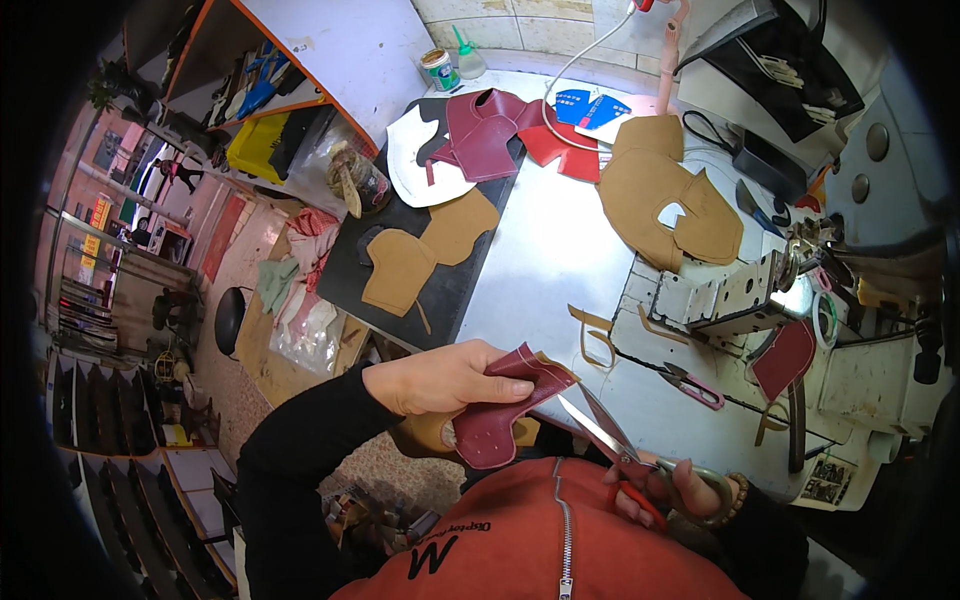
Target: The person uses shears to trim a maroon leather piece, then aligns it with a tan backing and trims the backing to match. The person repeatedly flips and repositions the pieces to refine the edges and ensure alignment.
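My left hand (440, 380) pinches a maroon leather piece (490, 425) between thumb and fingers, in front of my body. A tan layer shows along its upper edge and below it. My right hand (685, 490) is wrapped round the handles of a pair of scissors (610, 440), one loop of which looks red. The blades are spread apart, and their tips reach the right edge of the leather piece. From this view I cannot tell whether they touch it. The fingers of my left hand behind the leather are hidden.
On the white table (540, 240) lie tan leather pieces (650, 200), maroon pieces (485, 130) and a red piece (560, 152). A sewing machine (735, 300) stands at right, with pink-handled snips (692, 385) beside it. A brush pot (365, 185) sits on the black mat (350, 270).
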Demonstrator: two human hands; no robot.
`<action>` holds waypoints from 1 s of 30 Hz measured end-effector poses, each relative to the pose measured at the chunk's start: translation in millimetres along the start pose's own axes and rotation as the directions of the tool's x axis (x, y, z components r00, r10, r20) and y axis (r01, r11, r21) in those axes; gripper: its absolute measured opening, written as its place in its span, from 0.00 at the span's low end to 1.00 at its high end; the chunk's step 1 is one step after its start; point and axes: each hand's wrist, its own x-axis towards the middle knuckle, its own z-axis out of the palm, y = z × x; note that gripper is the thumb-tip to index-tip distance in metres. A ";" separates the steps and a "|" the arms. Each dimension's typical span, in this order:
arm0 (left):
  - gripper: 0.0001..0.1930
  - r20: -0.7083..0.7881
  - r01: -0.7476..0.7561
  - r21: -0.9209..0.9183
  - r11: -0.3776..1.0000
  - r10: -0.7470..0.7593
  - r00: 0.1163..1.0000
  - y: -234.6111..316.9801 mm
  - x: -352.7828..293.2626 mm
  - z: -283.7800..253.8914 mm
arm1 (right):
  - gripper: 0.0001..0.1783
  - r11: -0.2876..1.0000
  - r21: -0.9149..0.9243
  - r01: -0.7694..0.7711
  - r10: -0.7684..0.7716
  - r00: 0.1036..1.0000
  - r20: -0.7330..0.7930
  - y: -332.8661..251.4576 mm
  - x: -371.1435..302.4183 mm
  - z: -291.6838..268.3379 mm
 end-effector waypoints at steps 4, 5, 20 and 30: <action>0.17 0.018 0.002 0.099 0.995 -0.003 1.000 1.0 -1.1 0.0 | 0.57 0.986 0.168 -0.023 0.030 0.999 -0.041 8.6 9.8 -4.2; 0.17 0.011 0.007 0.126 0.992 -0.009 1.000 0.3 -1.9 -0.6 | 0.57 0.984 0.174 -0.041 0.050 0.998 -0.045 9.0 10.0 -5.7; 0.14 -0.129 -0.516 0.085 0.852 0.523 0.842 14.7 7.9 0.9 | 0.25 0.340 -0.897 -0.283 -0.468 0.776 -0.422 16.5 -29.2 -27.9; 0.30 -0.207 -0.628 0.721 0.291 0.956 0.206 -24.1 29.7 -32.5 | 0.43 0.409 -0.716 -0.566 -0.752 0.235 -0.616 67.5 -86.8 -67.9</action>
